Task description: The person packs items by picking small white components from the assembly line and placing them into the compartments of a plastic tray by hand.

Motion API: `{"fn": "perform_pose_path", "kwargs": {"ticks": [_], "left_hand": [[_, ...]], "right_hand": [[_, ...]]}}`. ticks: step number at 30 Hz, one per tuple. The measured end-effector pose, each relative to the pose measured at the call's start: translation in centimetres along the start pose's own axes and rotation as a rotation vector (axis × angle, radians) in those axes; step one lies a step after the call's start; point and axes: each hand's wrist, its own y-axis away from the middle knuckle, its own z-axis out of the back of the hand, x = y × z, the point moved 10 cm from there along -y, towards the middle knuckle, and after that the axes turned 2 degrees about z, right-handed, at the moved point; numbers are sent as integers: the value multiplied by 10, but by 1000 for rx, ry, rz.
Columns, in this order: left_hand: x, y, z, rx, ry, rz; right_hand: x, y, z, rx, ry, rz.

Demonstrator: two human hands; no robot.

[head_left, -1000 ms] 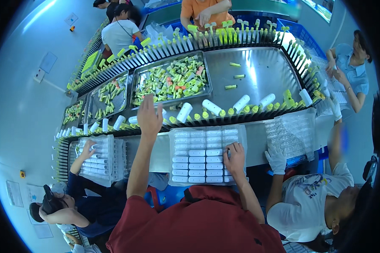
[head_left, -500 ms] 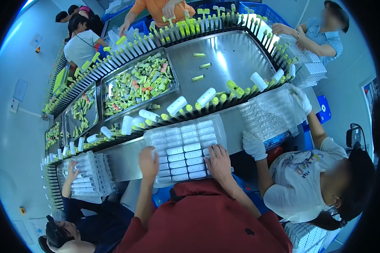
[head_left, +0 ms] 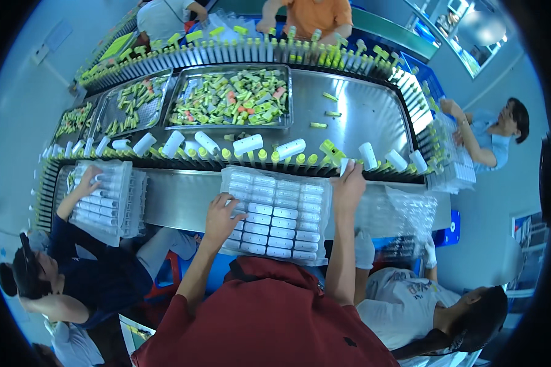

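In front of me a clear plastic tray (head_left: 226, 177) holds rows of white oblong cases (head_left: 281, 222); the far rows look duller, under clear plastic. My left hand (head_left: 221, 217) rests at the tray's left side, fingers apart and touching the leftmost cases. Beyond the tray's right far corner, my right hand (head_left: 351, 183) is closed on a white case (head_left: 344, 166), mostly hidden by its fingers. It is at the row of yellow-green holders (head_left: 300, 159) along the conveyor's near edge. Several of these carry tilted white cases (head_left: 248, 145); one bears a yellow-green piece (head_left: 332, 151).
Metal trays of yellow-green and orange parts (head_left: 229, 98) lie inside the conveyor loop. Left, a co-worker's hand (head_left: 89, 178) touches stacked trays (head_left: 104, 205). Right, a gloved co-worker holds clear plastic trays (head_left: 404, 214). Other people stand across and at the far right.
My right hand has left the tray's right side, moved up to the holders and closed on a white case. My left hand has shifted onto the leftmost cases. The view has turned.
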Motion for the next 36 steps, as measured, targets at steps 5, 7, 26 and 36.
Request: {"fn": "perform_pose_path", "kwargs": {"ticks": [5,7,26,36], "left_hand": [[18,24,1,-73,6,105],[16,30,-2,-42,-13,103],[18,26,-23,-10,37,135],[-28,-27,-1,19,953,484]], "right_hand": [[75,-34,-24,-42,162,280],[87,-37,-61,114,207,332],[206,46,-158,299,9,935],[-29,148,-35,510,95,327]]}}
